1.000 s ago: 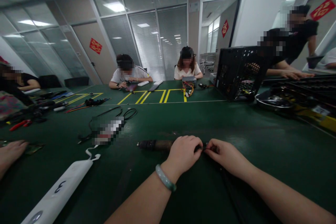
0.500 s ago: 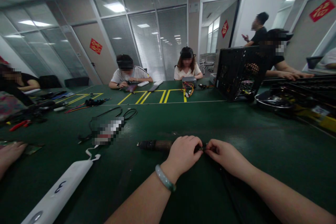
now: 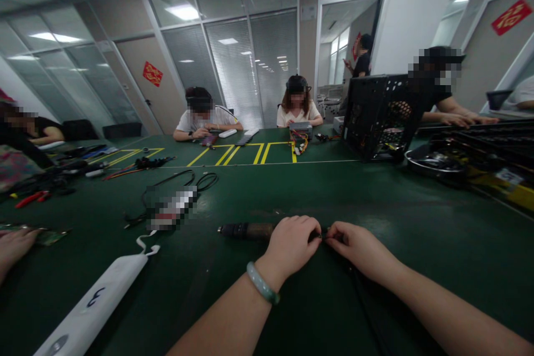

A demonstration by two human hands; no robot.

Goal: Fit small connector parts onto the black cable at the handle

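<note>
Head view, contents listed from near to far. Dark cord-like strip [image 3: 365,303], one: on the green counter [image 3: 233,311], running from below the right hand towards the near edge. Long white block [image 3: 94,303], one: near left, slanting away to the right, with a handwritten mark on top. Left hand [image 3: 291,242], with pale green bracelet [image 3: 262,283]: laid over the right-hand part of the cylindrical tool [image 3: 257,231], fingers curled round it, thumb and forefinger tips drawn together at its end. Right hand [image 3: 354,246]: just beside, thumb and forefinger pinched on a small dark piece [image 3: 324,236], its details too small to tell.

Cylindrical tool, brown body, black front: lying flat on the counter in front of the wearer, long axis crosswise and nearly level, metal tip pointing left, opposite end hidden by the left hand.

Another person's hand [image 3: 16,245]: far left, on a green board [image 3: 52,236]. Pixelated item [image 3: 174,208]: beyond the white block, black cable [image 3: 206,180] looped beside it. Red-handled tool [image 3: 31,199]: left. Metal bowl [image 3: 436,164]: right, holding dark items. Black metal case [image 3: 379,117]: upright, left of the bowl. Beyond the yellow lines [image 3: 258,153]: two seated people, heads bent.
</note>
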